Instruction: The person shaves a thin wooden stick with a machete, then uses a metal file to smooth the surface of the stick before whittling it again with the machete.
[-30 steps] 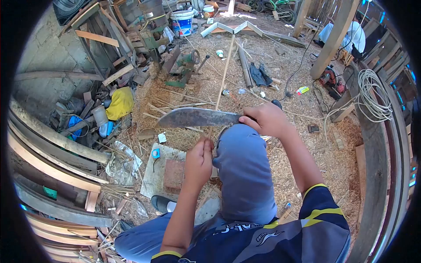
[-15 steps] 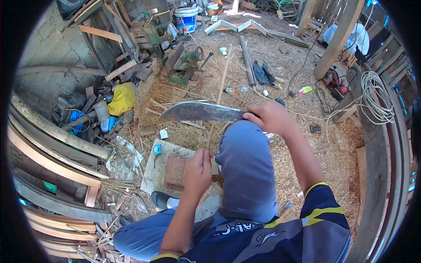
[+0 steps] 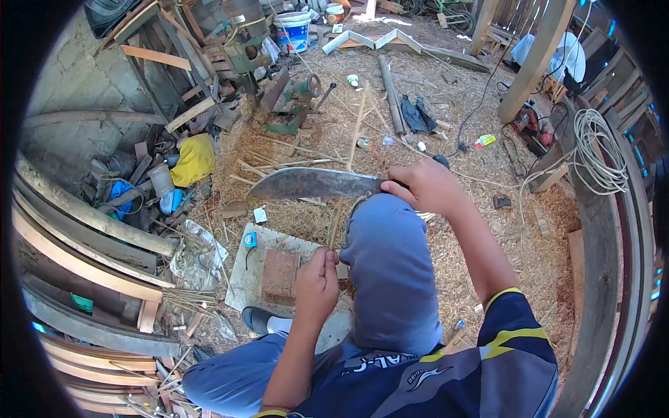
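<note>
My right hand [image 3: 426, 187] is wrapped round the handle of a machete [image 3: 313, 184], just above my raised knee. Its broad, dark blade points left, nearly level. My left hand [image 3: 318, 282] grips the near end of a long, thin wooden strip [image 3: 357, 132], below the blade. The strip runs away from me, crosses the machete and passes beneath or against its blade; exact contact cannot be made out. Its far part is blurred and looks doubled. Below my left hand lies a reddish brick [image 3: 281, 273] on a pale board [image 3: 240, 289].
A blue tape measure [image 3: 249, 240] lies on the board. Several cut strips [image 3: 261, 171] are scattered over shavings. Curved timbers [image 3: 90, 258] line the left side. A metal vise [image 3: 296, 104] and a dark pole [image 3: 391, 97] lie ahead. Coiled cable [image 3: 601, 153] hangs at right.
My left hand has drawn back a little towards my body with the strip. The machete has shifted slightly left, and the strip's far end now looks blurred and doubled.
</note>
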A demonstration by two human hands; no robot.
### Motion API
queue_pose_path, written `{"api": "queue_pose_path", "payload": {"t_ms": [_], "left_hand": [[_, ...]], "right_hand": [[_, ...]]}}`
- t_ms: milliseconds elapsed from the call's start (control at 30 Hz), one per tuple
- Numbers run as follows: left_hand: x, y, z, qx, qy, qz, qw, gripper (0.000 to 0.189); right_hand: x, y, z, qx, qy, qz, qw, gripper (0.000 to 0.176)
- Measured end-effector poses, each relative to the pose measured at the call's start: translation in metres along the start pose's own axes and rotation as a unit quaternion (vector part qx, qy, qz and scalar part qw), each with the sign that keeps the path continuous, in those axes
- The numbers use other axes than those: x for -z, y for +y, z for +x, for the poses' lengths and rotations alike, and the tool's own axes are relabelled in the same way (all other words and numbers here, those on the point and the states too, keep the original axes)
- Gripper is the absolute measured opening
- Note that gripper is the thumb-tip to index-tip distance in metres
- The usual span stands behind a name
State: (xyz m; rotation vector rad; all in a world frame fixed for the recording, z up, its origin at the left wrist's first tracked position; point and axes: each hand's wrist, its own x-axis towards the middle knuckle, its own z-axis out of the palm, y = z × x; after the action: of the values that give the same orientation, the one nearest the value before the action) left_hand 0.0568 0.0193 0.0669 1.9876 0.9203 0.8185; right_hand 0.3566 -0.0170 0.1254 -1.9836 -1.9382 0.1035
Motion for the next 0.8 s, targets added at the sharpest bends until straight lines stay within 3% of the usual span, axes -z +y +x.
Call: {"api": "queue_pose_path", "payload": {"t_ms": [267,367,467,667,800], "left_hand": [[-0.001,-0.006,0.012,-0.057,-0.023,0.057,0.997,0.018],[0.005,-0.023,-0.030,0.023,-0.033,-0.009,0.999,0.027],[0.006,-0.014,-0.028,0.051,-0.027,-0.013,0.998,0.026],[-0.003,0.002,0.008,-0.022,0.001,0.013,1.000,0.017],[0.009,-0.020,-0.024,-0.008,-0.035,0.039,0.999,0.018]], "right_hand": [[-0.002,0.003,-0.007,-0.010,0.010,-0.002,1.000,0.047],[-0.002,0.009,-0.008,-0.012,0.005,-0.003,1.000,0.048],[0.001,0.003,-0.003,-0.018,-0.008,-0.001,1.000,0.048],[-0.005,0.001,-0.001,-0.004,-0.005,-0.011,1.000,0.047],[-0.001,0.003,-0.007,-0.007,0.005,0.004,1.000,0.047]]}}
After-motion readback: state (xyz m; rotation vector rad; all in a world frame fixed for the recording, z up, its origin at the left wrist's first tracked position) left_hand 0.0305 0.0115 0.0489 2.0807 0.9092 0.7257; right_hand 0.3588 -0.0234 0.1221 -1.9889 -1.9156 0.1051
